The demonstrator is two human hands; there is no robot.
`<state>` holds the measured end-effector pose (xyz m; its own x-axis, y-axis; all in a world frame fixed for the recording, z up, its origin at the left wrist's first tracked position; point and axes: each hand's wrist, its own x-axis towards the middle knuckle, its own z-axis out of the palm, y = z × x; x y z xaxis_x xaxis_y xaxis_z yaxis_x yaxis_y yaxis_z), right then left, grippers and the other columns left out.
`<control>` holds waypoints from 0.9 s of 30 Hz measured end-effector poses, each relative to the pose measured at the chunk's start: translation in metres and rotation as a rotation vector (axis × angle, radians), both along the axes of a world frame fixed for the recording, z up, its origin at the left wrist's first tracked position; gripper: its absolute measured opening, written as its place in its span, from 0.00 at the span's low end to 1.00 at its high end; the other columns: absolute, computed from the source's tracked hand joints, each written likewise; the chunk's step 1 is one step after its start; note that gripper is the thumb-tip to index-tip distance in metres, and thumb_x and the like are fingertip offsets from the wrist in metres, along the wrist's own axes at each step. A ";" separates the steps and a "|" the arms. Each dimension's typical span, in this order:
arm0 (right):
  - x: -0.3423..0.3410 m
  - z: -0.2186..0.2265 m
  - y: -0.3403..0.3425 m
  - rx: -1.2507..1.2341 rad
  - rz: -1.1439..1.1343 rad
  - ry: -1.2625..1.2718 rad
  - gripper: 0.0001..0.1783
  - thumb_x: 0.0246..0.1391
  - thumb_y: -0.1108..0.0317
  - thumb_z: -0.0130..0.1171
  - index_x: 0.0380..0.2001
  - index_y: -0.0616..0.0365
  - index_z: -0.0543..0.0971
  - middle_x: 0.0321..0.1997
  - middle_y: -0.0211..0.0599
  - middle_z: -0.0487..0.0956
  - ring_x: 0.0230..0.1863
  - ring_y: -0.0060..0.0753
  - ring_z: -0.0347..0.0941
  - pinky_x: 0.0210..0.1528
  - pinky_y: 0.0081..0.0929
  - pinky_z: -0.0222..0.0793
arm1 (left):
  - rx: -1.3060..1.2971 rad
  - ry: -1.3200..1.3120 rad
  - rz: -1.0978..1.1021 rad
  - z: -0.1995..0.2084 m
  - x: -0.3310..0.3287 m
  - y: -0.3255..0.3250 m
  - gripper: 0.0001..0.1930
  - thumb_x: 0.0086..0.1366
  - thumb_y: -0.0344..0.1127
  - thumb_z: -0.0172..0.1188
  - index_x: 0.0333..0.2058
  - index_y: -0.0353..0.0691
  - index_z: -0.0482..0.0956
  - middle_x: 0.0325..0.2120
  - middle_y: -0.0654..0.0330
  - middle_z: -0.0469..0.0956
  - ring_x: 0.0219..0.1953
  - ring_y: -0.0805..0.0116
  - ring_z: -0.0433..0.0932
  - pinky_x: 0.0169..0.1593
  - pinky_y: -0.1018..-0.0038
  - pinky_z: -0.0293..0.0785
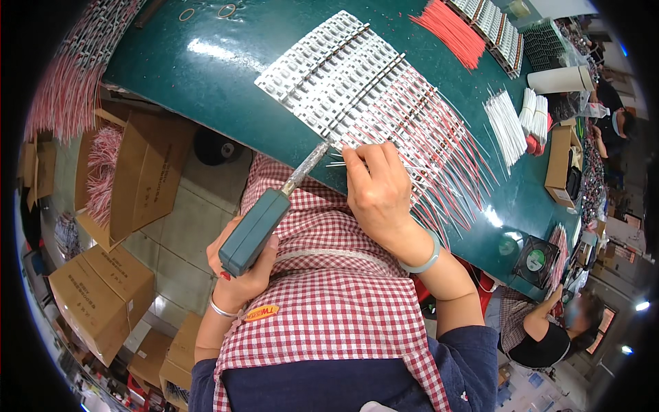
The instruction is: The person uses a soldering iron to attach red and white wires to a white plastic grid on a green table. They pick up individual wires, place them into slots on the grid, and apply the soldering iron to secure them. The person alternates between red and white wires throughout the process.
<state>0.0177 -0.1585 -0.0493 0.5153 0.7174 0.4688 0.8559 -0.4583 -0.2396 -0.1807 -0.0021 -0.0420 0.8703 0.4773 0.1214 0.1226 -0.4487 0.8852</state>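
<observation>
The work looks partway along. The panel of white strips (312, 65) lies on the green desk (185, 89), in the upper middle of the frame. Its right part is crowded with red and white wires (473, 172) that fan out toward the right, while its upper-left part shows bare strips; I judge the wired rows to be done and the bare ones to be left. Loose red wires (446, 31) at the upper right and loose white wires (506, 127) below them look like stock for those rows. The wired strips (65, 75) at the upper left may be finished pieces.

The left grip (247, 278) is wrapped firmly round the green tool (255, 232), whose metal tip (307, 167) reaches the panel's lower edge, close to the right fingertips. The right grip (377, 189) has its thumb and forefinger drawn near each other there; I cannot tell whether they pinch a wire.

The 2 fingertips hide the spot being worked, and the right hand covers part of the panel. The joints are too small to check, so an exact count of rows is not possible. The wired strips run off into the dark rim.
</observation>
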 end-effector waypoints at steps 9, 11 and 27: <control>-0.001 0.000 0.000 -0.013 -0.015 0.009 0.14 0.43 0.82 0.65 0.38 0.65 0.81 0.32 0.38 0.75 0.33 0.40 0.70 0.32 0.34 0.69 | 0.059 -0.008 -0.042 0.001 0.006 0.000 0.10 0.53 0.22 0.68 0.35 0.27 0.82 0.33 0.50 0.83 0.30 0.63 0.84 0.35 0.74 0.79; -0.001 0.000 -0.001 -0.018 -0.021 0.007 0.15 0.43 0.82 0.65 0.38 0.66 0.81 0.32 0.38 0.75 0.33 0.40 0.70 0.32 0.33 0.69 | 0.067 -0.010 -0.039 0.002 0.007 0.000 0.10 0.53 0.22 0.68 0.35 0.27 0.82 0.33 0.50 0.83 0.31 0.63 0.83 0.35 0.74 0.78; -0.003 0.001 0.000 -0.031 -0.005 0.002 0.14 0.43 0.76 0.59 0.37 0.69 0.80 0.32 0.40 0.72 0.34 0.40 0.69 0.33 0.32 0.68 | -0.100 0.002 0.085 -0.002 -0.002 0.002 0.12 0.53 0.25 0.70 0.37 0.29 0.83 0.32 0.50 0.83 0.29 0.63 0.83 0.35 0.73 0.78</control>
